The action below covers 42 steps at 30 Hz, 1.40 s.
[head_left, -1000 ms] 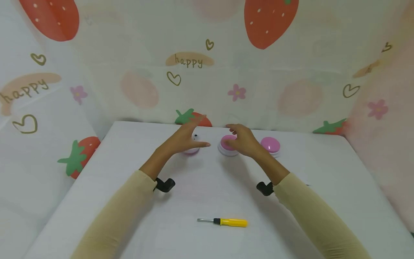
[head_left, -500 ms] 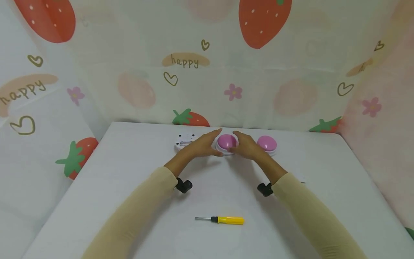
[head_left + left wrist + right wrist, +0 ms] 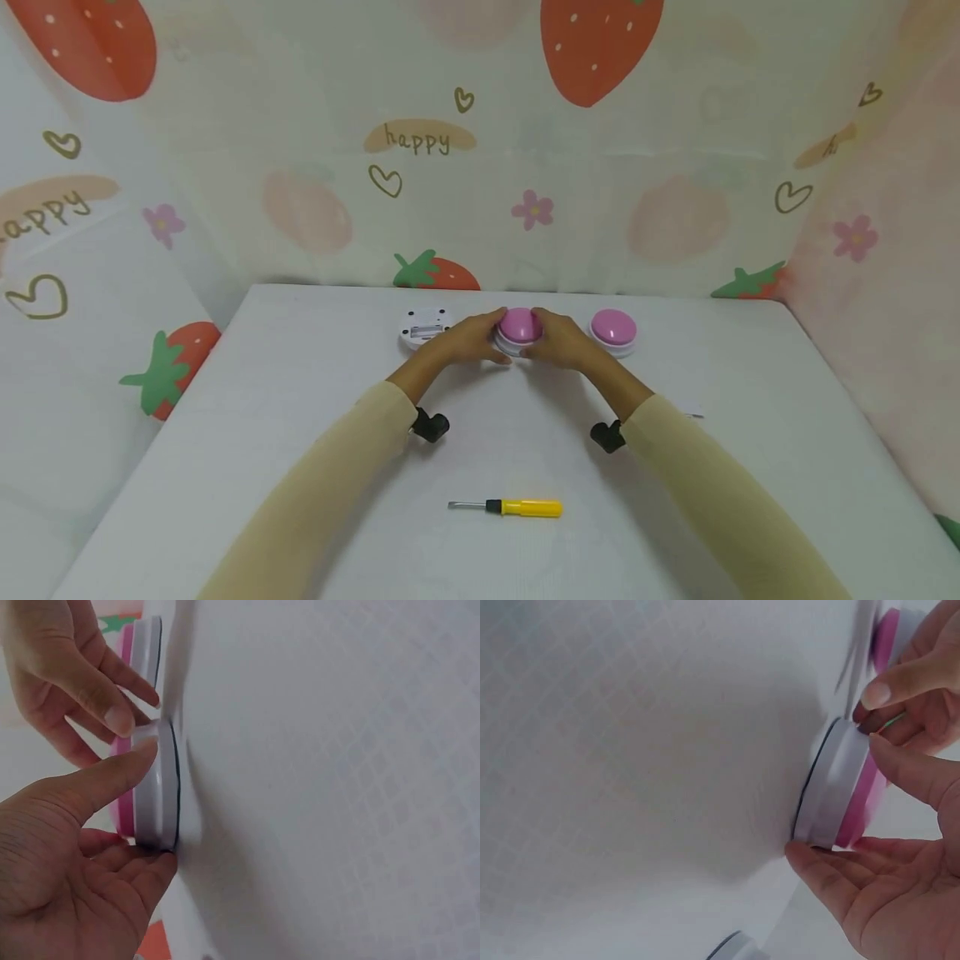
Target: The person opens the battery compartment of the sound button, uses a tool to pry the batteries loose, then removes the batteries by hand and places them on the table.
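A round button with a pink dome and white base (image 3: 521, 325) stands near the far edge of the white table, between both hands. My left hand (image 3: 472, 340) holds its left side; in the left wrist view the thumb presses the white base (image 3: 154, 787) and the fingers curl under the opposite side. From the right, my right hand (image 3: 562, 340) grips the same button, thumb and fingers about its base (image 3: 831, 784). Whether the base is off the table I cannot tell. Left of it lies an overturned button (image 3: 423, 325), its battery compartment upward, partly behind my left hand.
Another pink button (image 3: 613, 327) stands upright to the right. A flat screwdriver with a yellow handle (image 3: 531, 507) lies near the front. A thin white item (image 3: 696, 413) shows beside the right sleeve, mostly hidden. A strawberry-print curtain (image 3: 592, 167) rises behind the table.
My left hand has moved right from the overturned button to the middle one. Both hands have closed in on the middle button and now hold it. The head view has shifted slightly.
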{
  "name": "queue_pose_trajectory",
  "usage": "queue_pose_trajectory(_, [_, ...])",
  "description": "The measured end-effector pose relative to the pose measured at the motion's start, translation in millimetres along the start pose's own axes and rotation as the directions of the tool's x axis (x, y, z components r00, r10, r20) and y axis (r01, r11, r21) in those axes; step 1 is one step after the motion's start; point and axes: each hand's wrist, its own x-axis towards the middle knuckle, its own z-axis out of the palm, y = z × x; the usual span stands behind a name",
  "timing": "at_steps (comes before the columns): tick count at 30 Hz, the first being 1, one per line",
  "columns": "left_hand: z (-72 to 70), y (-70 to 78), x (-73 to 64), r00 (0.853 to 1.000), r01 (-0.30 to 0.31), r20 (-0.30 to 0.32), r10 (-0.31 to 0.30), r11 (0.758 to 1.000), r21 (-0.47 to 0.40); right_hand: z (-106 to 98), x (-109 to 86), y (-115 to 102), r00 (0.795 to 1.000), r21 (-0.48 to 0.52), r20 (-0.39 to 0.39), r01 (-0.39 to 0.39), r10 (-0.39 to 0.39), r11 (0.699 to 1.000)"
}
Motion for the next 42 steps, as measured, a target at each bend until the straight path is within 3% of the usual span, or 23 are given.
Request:
queue_pose_trajectory(7, [6.7, -6.0, 10.3, 0.995, -0.052, -0.088, 0.051, 0.999, -0.007, 0.7, -0.4, 3.5, 0.999, 0.043, -0.031, 0.011, -0.01, 0.999])
queue_pose_trajectory(13, [9.0, -5.8, 10.1, 0.977, -0.042, -0.21, 0.028, 0.997, -0.063, 0.9, -4.6, -0.6, 0.997, 0.031, -0.063, 0.04, -0.038, 0.999])
queue_pose_trajectory(17, [6.5, -1.6, 6.5, 0.97, -0.055, -0.243, 0.032, 0.995, -0.087, -0.4, -7.9, -3.9, 0.996, -0.005, -0.089, 0.019, -0.019, 1.0])
queue_pose_trajectory(21, [4.4, 3.9, 1.2, 0.972, -0.057, -0.235, 0.023, 0.989, -0.137, -2.1, -14.0, -5.8, 0.994, -0.057, -0.113, 0.002, -0.009, 0.998])
queue_pose_trajectory(28, [4.8, 11.7, -12.6, 0.974, -0.048, -0.227, -0.007, 0.971, -0.235, -1.2, -30.0, -12.6, 0.978, -0.109, -0.198, 0.044, -0.065, 0.993])
queue_pose_trajectory(34, [4.8, 16.8, -26.8, 0.975, -0.048, -0.22, -0.016, 0.958, -0.282, 0.5, -44.9, -17.5, 0.972, -0.138, -0.205, 0.086, -0.113, 0.987])
queue_pose_trajectory(38, [-2.3, 20.7, -43.6, 0.988, -0.075, -0.148, 0.032, 0.953, -0.292, -0.9, -58.5, -17.8, 0.971, -0.132, -0.187, 0.124, -0.147, 0.984])
queue_pose_trajectory(42, [-9.7, 24.7, -61.2, 0.992, -0.125, -0.065, 0.11, 0.943, -0.308, -5.2, -74.0, -15.7, 0.976, -0.046, -0.151, 0.154, -0.159, 0.987])
